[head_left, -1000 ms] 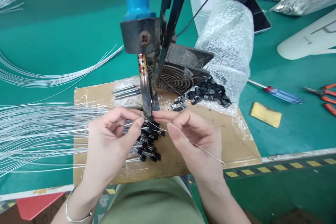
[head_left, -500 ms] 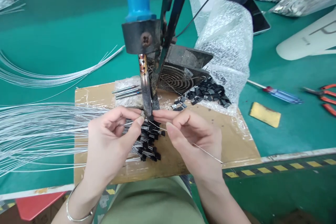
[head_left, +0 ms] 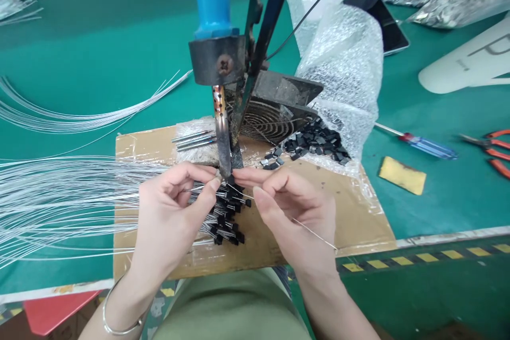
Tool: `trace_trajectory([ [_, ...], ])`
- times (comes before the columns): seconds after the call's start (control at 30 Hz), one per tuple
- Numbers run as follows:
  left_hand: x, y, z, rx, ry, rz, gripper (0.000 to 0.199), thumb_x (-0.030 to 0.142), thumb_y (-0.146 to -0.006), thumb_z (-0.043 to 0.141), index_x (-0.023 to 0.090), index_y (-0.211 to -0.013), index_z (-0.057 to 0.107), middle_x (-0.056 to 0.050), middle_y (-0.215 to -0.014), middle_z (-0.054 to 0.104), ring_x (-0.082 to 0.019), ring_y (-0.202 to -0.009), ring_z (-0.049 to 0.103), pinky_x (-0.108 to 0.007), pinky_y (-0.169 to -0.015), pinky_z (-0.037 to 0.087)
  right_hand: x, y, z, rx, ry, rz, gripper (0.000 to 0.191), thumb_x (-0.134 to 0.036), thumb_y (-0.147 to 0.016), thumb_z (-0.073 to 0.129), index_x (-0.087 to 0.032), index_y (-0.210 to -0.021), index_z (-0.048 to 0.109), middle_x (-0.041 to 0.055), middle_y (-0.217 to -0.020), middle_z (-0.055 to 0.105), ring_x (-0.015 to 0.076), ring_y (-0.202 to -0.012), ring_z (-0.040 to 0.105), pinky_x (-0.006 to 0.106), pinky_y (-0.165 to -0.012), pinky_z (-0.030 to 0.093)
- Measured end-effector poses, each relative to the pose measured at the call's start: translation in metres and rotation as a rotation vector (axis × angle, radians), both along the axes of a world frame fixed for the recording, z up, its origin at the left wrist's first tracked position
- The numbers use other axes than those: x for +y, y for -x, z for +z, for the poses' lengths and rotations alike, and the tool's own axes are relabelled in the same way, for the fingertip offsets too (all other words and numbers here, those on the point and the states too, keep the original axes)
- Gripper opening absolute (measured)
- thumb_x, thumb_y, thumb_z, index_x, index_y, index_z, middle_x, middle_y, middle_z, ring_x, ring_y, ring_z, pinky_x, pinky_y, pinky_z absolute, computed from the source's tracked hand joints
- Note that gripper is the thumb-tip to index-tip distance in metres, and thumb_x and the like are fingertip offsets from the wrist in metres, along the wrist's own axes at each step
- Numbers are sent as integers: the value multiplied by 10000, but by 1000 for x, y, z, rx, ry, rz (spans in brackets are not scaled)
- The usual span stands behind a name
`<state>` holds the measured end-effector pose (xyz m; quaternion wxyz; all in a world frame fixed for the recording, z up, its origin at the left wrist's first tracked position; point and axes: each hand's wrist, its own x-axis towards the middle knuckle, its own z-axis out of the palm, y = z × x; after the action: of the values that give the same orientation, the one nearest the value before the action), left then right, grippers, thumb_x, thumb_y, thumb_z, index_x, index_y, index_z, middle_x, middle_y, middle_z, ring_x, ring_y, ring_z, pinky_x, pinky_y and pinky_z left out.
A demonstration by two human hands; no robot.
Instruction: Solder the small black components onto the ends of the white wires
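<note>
A blue-handled soldering iron (head_left: 222, 111) is clamped in a black stand (head_left: 263, 16), its tip pointing down between my hands. My left hand (head_left: 175, 212) pinches a thin wire close beside the tip; the wire's end is hidden by my fingers. Between thumb and fingers, my right hand (head_left: 295, 207) holds a strand of solder wire (head_left: 314, 234), one end reaching the tip and the other trailing past my palm. Below the tip lie several wires with black connectors (head_left: 227, 223), their white lengths (head_left: 59, 196) running off to the left.
Under my hands is a cardboard sheet (head_left: 358, 218). Behind it stand a fan (head_left: 266, 117) and a pile of black connector pieces (head_left: 319, 141) on bubble wrap (head_left: 346, 64). To the right lie a screwdriver (head_left: 426, 144), a yellow sponge (head_left: 402, 174), pliers (head_left: 494, 146) and a white mug (head_left: 458, 66).
Both hands keep their grips beside the iron's tip with almost no movement. The whole view has shifted slightly.
</note>
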<state>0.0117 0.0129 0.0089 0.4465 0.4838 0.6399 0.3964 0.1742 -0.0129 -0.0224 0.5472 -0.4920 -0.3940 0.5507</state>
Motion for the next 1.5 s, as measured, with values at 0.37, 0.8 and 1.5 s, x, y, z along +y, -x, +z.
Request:
trace_trajectory([
  [0.37,0,-2,1,8,-5,2,149,96,-789,793,232,-731,777,6,-829,805,-108,-696,706,-184,-622,536,0,2,3,-14,1,-13,253,-105,-932,717,-239,-735,631,37,-1111,857,221,-1055,822,342,-965,644],
  [0.8,-1,0,0,8,0,2,152,89,-778,788,232,-727,779,13,-810,788,-97,-666,681,-181,-609,523,-1,3,1,-18,-2,-22,252,-126,-938,714,-238,-731,626,41,-1096,859,220,-1039,823,335,-938,646],
  [1.5,-2,-2,1,2,-21,15,134,103,-789,787,220,-726,773,33,-808,807,-73,-695,713,-118,-608,510,-2,6,0,-43,-26,-57,245,-114,-940,729,-240,-747,644,3,-1077,861,162,-995,823,231,-854,624],
])
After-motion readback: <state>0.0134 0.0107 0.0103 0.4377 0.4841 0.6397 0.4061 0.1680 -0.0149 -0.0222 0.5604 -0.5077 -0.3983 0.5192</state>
